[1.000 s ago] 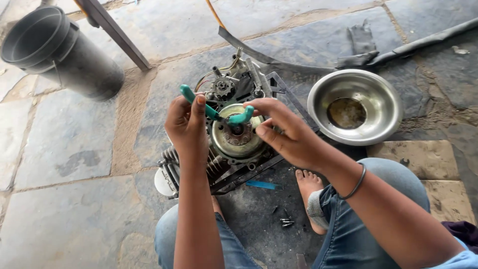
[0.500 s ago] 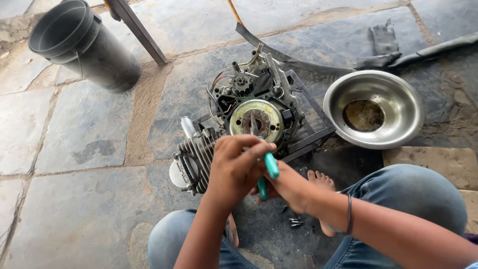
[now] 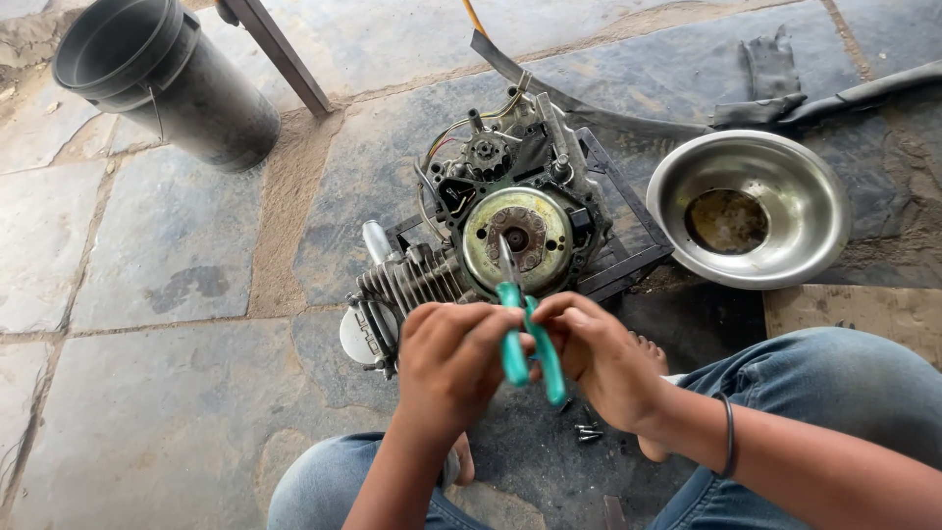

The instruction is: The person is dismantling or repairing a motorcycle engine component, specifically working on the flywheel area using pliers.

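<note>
I see my left hand [image 3: 453,361] and right hand [image 3: 597,355] both clenched on green-handled pliers [image 3: 520,329], tips at the flywheel [image 3: 517,238] of the engine [image 3: 491,221]. Steel bowl [image 3: 751,208] right of grip; 1 black bucket [image 3: 162,79] far left.

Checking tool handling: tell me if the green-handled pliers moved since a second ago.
Yes. The green-handled pliers came off the engine's round flywheel toward the person's lap, now held by both hands.

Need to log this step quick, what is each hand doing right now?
Left hand: closed on one handle of the green-handled metal pliers.
Right hand: closed on the other handle.
</note>
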